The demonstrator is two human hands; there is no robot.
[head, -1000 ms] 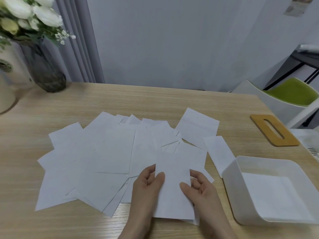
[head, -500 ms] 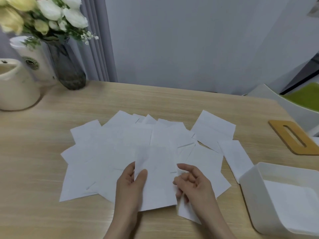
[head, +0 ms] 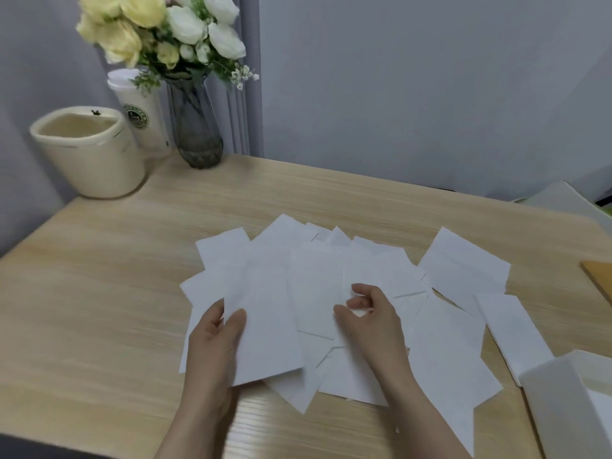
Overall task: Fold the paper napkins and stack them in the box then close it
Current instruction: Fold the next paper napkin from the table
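Note:
Several white paper napkins [head: 331, 270] lie spread and overlapping across the middle of the wooden table [head: 109, 293]. My left hand [head: 217, 339] pinches one folded napkin [head: 265, 329] by its left edge, thumb on top. My right hand [head: 367, 313] hovers over the pile just right of that napkin, fingers loosely curled, holding nothing that I can see. The white box [head: 556, 402] stands open at the bottom right, mostly cut off by the frame. A folded napkin [head: 510, 329] lies next to the box.
At the back left stand a cream pot [head: 89, 154], a white paper cup [head: 142, 117] and a glass vase of flowers [head: 197, 127]. A wooden lid [head: 601, 279] shows at the right edge. A white chair [head: 559, 200] sits behind the table's right corner.
The view has swung left, so the box has slid towards the right edge. My right hand has let go of the folded napkin; my left hand carries it leftward.

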